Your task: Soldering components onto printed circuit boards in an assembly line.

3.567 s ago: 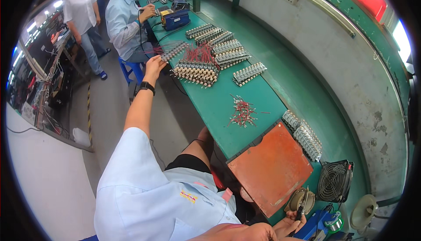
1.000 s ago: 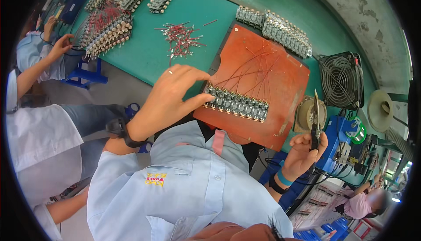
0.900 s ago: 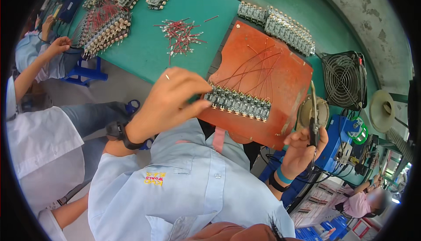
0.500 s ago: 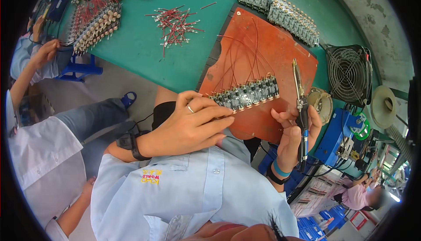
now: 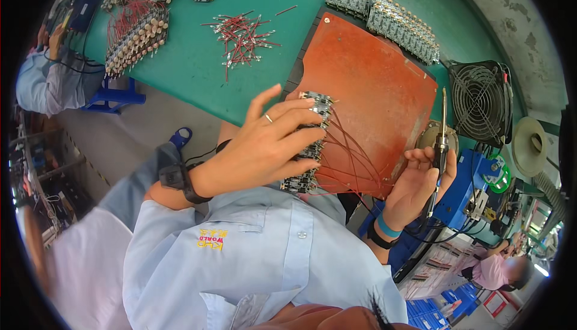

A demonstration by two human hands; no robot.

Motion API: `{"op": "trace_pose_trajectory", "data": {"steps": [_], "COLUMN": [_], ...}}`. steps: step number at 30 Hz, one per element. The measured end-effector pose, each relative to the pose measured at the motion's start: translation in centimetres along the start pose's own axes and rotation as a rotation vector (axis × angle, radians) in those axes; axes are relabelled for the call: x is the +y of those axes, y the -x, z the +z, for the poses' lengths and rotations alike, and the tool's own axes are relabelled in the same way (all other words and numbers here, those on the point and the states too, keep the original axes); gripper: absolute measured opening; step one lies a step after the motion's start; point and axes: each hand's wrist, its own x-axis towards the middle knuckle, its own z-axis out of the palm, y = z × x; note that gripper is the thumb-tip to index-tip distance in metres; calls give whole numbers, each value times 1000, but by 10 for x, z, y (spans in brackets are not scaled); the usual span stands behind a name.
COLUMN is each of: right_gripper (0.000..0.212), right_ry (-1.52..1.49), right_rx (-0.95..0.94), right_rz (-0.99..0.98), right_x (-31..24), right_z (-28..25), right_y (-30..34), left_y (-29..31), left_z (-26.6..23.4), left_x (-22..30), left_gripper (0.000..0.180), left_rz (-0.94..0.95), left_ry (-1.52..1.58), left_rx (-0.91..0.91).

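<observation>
My left hand [image 5: 273,141] lies across a strip of small circuit boards [image 5: 299,183], its fingers and thumb gripping it from the left side. The strip stands lengthwise at the left edge of an orange-red work mat [image 5: 372,84]. Several thin dark red wires [image 5: 354,147] run from its right side over the mat. My right hand [image 5: 421,177] holds a soldering iron [image 5: 442,147] by its dark handle, tip pointing up and away, beyond the mat's right edge and apart from the boards.
Loose red wires [image 5: 241,37] lie piled on the green table [image 5: 180,60]. Board strips [image 5: 402,27] stand at the far edge, and wired ones [image 5: 138,39] at far left. A black fan [image 5: 479,99] and a blue soldering station [image 5: 460,180] are on the right. Co-workers sit nearby.
My left hand has turned the board strip from crosswise to lengthwise and moved it left; its wires now trail right. My right hand has shifted right with the soldering iron.
</observation>
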Motion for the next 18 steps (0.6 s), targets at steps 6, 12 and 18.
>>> {"op": "trace_pose_trajectory", "data": {"steps": [6, 12, 18], "right_gripper": [47, 49, 52], "right_ry": [-67, 151, 389], "right_rx": [-29, -30, -64], "right_rz": [-25, -134, -196], "right_x": [-3, -14, -36], "right_z": [0, -27, -41], "right_y": [1, -5, -6], "left_y": [-6, -17, -9], "left_z": [12, 36, 35], "left_x": [12, 32, 32], "left_gripper": [38, 33, 31], "left_rz": [-116, -148, -128], "left_ry": [8, -75, 16], "left_rx": [70, 189, 241]}}
